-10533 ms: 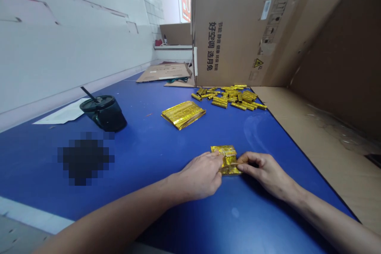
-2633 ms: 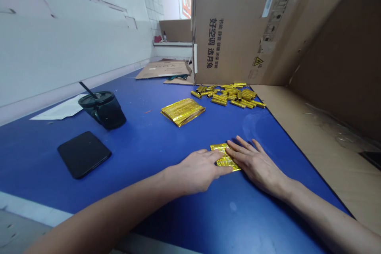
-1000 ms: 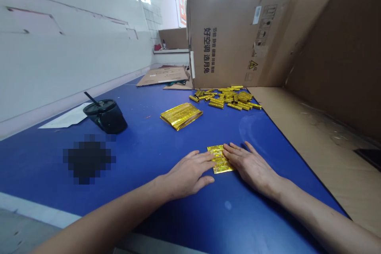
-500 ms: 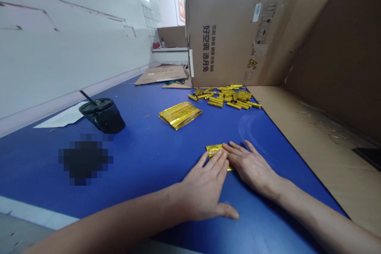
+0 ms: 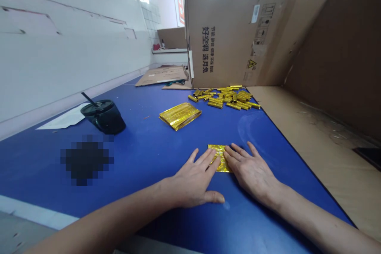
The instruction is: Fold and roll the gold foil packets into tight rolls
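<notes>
A small sheet of shiny gold foil (image 5: pixel 222 162) lies flat on the blue table (image 5: pixel 143 158) in front of me. Resting on its left part are the fingertips of my left hand (image 5: pixel 196 178), stretched out with the thumb spread away. My right hand (image 5: pixel 251 170) lies flat with straight fingers, touching the sheet's right part and covering that edge. Beyond them sits a stack of gold foil sheets (image 5: pixel 180 116). Farther back is a heap of rolled gold foil tubes (image 5: pixel 229 97).
A dark lidded mug (image 5: pixel 104 117) with a straw stands at left on white paper (image 5: pixel 64 118). A pixelated dark patch (image 5: pixel 86 160) lies nearer. A large cardboard box (image 5: pixel 232 39) rises behind the tubes; more cardboard (image 5: pixel 312 143) borders the table's right. Flattened cardboard (image 5: pixel 163 74) lies at the back.
My left hand has slid left and slightly away from me across the foil sheet, uncovering its middle. My right hand has shifted only slightly. The stack and tubes stay put.
</notes>
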### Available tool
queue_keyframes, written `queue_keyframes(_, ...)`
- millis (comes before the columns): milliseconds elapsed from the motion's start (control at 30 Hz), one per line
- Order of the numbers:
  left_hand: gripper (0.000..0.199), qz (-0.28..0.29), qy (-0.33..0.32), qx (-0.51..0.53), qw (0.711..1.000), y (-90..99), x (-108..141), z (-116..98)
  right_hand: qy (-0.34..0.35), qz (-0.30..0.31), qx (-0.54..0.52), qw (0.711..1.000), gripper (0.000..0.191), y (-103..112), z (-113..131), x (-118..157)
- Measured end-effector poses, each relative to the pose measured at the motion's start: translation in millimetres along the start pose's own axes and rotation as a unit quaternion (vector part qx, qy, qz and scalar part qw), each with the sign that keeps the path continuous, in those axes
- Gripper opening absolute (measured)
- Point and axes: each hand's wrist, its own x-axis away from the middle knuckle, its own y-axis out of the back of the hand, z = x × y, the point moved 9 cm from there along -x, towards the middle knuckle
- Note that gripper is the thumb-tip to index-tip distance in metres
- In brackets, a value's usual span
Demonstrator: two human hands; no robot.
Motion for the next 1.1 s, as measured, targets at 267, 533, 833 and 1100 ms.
queue_keyframes(267,0.093,-0.029,0.065,-0.008,0.997,1.7,-30,3,0.009,0.005,0.005,1.0,0.043,-1,1,-2)
queue_keyframes(533,0.093,-0.012,0.091,0.013,0.996,-6.3,-25,9,-0.007,0.003,-0.005,1.0,0.042,0,-1,1)
queue_keyframes(833,0.081,0.037,0.031,0.032,0.998,-0.6,-30,24,-0.012,-0.005,-0.038,0.999,0.055,-1,4,5)
queue_keyframes(1100,0.06,0.016,0.039,0.034,0.999,0.1,-33,44,0.024,0.028,-0.049,0.998,0.076,4,14,10)
